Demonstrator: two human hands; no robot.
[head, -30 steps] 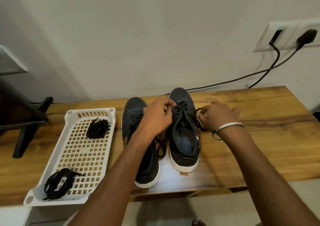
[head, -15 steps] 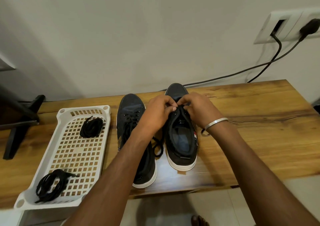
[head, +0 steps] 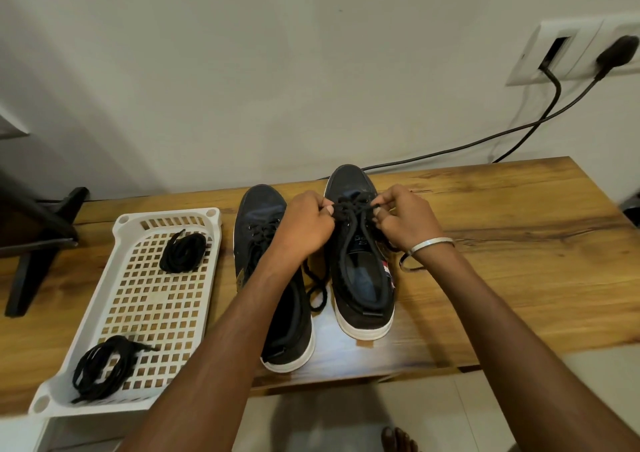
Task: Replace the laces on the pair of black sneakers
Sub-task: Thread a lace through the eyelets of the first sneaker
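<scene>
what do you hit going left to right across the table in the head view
dark stand → white basket holding two lace bundles → left sneaker → right sneaker, whose lace both hands pinch → bare wooden table

- Wooden table [head: 502, 278] standing against the wall, showing warm grain and a dark streak on the right side.
- White lattice tray [head: 114, 299] lying on the left part, running from near the back toward the front edge.
- Left sneaker [head: 263, 230] sitting just right of the tray, toe toward the wall.
- Right sneaker [head: 360, 278] sitting just beside it, set slightly further back.
- Loose lace end [head: 317, 289] trailing on the wood between the two shoes.
- Dark stand foot [head: 38, 247] resting at the far left.
</scene>
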